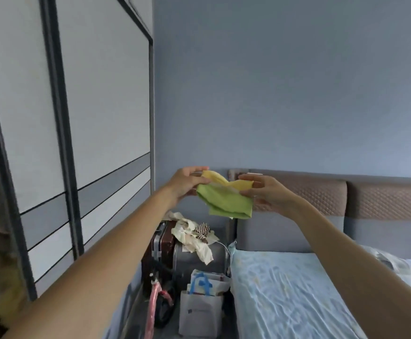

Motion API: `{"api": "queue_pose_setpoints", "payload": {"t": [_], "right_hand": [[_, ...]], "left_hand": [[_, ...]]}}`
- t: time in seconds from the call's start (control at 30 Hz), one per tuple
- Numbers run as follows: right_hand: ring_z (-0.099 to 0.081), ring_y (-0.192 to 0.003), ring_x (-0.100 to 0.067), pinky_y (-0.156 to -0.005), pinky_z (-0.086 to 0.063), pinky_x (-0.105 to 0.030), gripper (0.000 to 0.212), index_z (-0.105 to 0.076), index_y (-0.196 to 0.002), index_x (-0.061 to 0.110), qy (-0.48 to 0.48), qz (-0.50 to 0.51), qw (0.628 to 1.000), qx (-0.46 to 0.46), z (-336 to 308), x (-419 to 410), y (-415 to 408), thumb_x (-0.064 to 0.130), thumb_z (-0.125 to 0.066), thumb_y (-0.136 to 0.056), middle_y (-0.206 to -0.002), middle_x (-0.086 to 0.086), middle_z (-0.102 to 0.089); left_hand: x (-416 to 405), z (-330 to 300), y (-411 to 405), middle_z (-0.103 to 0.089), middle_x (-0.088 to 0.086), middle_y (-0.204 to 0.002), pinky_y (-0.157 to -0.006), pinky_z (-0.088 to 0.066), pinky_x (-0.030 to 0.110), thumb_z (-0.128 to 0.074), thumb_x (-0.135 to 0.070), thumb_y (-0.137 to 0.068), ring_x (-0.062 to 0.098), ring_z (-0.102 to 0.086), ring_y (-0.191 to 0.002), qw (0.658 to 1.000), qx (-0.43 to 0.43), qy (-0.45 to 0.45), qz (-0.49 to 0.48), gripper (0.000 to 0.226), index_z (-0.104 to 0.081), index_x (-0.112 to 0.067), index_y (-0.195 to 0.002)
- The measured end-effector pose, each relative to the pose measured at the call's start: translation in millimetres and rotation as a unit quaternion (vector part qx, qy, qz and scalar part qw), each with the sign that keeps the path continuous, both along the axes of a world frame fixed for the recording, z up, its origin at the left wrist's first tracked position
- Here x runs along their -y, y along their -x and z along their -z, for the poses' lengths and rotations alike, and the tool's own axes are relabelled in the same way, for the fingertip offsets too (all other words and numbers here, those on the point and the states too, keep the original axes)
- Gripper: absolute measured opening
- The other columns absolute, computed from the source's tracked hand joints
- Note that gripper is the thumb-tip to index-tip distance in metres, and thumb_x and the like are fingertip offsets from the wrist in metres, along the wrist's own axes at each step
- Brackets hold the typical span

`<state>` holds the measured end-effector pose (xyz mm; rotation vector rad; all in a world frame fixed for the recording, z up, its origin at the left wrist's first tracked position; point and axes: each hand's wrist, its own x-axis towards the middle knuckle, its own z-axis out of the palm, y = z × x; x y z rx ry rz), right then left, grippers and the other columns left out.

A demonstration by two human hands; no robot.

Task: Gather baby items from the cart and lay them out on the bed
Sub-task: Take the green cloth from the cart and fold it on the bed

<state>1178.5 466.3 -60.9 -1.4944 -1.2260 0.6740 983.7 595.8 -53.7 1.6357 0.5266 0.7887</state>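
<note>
Above the bed [285, 289], one green-and-yellow cloth [226, 196] gripped by two hands, left hand [183, 184] and right hand [268, 192].

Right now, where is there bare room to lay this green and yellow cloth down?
The light blue sheet is bare from the grey headboard toward the camera. The suitcases are heaped with crumpled cloths; the floor gap beside the bed is packed with a paper bag. Both hands grip the green and yellow cloth.

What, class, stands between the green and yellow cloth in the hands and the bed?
Nothing visible. Left hand and right hand hold the cloth in the air; the bed lies open below right.
</note>
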Motion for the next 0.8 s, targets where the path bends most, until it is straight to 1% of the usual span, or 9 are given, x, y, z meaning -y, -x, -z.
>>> {"api": "queue_pose_setpoints", "payload": {"t": [0.1,0.2,0.27,0.37,0.43,0.5,0.57,0.67,0.8], "right_hand": [[-0.049,-0.092,-0.020,-0.068,-0.043,-0.025,0.045,-0.056,-0.127,0.013,0.002,0.032,0.999,0.000,12,-53,-46,0.003,-0.067,-0.084,-0.106,-0.009,-0.058],[-0.053,-0.090,-0.021,-0.076,-0.045,-0.031,0.047,-0.054,-0.129,0.010,0.019,0.082,0.996,0.025,17,-97,-93,0.002,-0.067,-0.084,-0.105,-0.011,-0.059],[-0.058,-0.079,-0.010,-0.067,-0.051,-0.022,0.045,-0.055,-0.128,0.011,0.021,0.118,0.993,0.015,20,-112,-123,0.003,-0.066,-0.085,-0.099,-0.005,-0.061],[-0.056,-0.067,-0.002,-0.052,-0.046,-0.011,0.043,-0.055,-0.126,0.014,0.036,0.188,0.981,0.010,24,-113,-176,0.003,-0.066,-0.086,-0.096,-0.003,-0.059],[-0.053,-0.075,-0.008,-0.055,-0.046,-0.011,0.043,-0.055,-0.126,0.014,0.052,0.237,0.970,0.016,26,-105,-216,0.005,-0.066,-0.086,-0.099,-0.005,-0.059],[-0.053,-0.081,-0.011,-0.065,-0.045,-0.017,0.046,-0.054,-0.129,0.013,0.065,0.279,0.958,0.018,32,-91,-259,0.007,-0.067,-0.085,-0.098,-0.004,-0.060],[-0.055,-0.085,-0.012,-0.069,-0.045,-0.020,0.048,-0.053,-0.130,0.013,0.070,0.312,0.947,0.019,41,-74,-300,0.006,-0.067,-0.085,-0.100,-0.003,-0.061],[-0.055,-0.087,-0.014,-0.071,-0.047,-0.020,0.048,-0.052,-0.130,0.013,0.072,0.359,0.930,0.016,51,-49,-358,0.006,-0.067,-0.085,-0.102,-0.002,-0.061],[-0.051,-0.075,-0.013,-0.065,-0.043,-0.021,0.049,-0.052,-0.131,0.010,0.058,0.418,0.906,-0.011,71,-21,-418,-0.002,-0.064,-0.085,-0.098,-0.006,-0.057]], "left_hand": [[-70,7,-57,-0.063,-0.001,-0.095,-0.055,-0.047,0.015,-0.064,-0.002,-0.085,0.007,-0.057,-0.066,0.999,-0.007,-0.009,0.045,0.042,-0.057,-0.010,-0.126],[-129,10,-115,-0.062,0.003,-0.100,-0.051,-0.048,0.013,-0.063,-0.002,-0.086,0.005,-0.058,-0.060,0.995,-0.035,-0.021,0.089,0.040,-0.056,-0.009,-0.126],[-159,7,-161,-0.061,0.004,-0.100,-0.054,-0.047,0.015,-0.061,-0.004,-0.088,0.006,-0.057,-0.062,0.988,-0.063,-0.043,0.131,0.040,-0.054,-0.007,-0.127],[-187,10,-245,-0.064,-0.002,-0.095,-0.064,-0.046,0.020,-0.063,-0.007,-0.088,0.008,-0.057,-0.071,0.971,-0.088,-0.054,0.214,0.038,-0.057,-0.011,-0.125],[-193,18,-301,-0.066,-0.004,-0.097,-0.068,-0.048,0.021,-0.066,-0.009,-0.086,0.007,-0.060,-0.076,0.959,-0.090,-0.066,0.261,0.032,-0.062,-0.019,-0.116],[-193,30,-359,-0.069,-0.007,-0.093,-0.063,-0.052,0.016,-0.068,-0.009,-0.084,0.003,-0.064,-0.073,0.945,-0.083,-0.077,0.306,0.030,-0.064,-0.023,-0.111],[-185,44,-415,-0.071,-0.009,-0.091,-0.061,-0.053,0.014,-0.068,-0.010,-0.084,0.001,-0.066,-0.074,0.932,-0.077,-0.090,0.343,0.032,-0.064,-0.022,-0.114],[-169,58,-497,-0.070,-0.004,-0.102,-0.065,-0.053,0.017,-0.067,-0.009,-0.086,0.006,-0.066,-0.084,0.910,-0.070,-0.101,0.396,0.036,-0.061,-0.019,-0.120],[-145,56,-597,-0.067,-0.003,-0.109,-0.071,-0.053,0.021,-0.064,-0.005,-0.087,0.008,-0.065,-0.089,0.873,-0.070,-0.123,0.467,0.039,-0.059,-0.021,-0.122]]}}
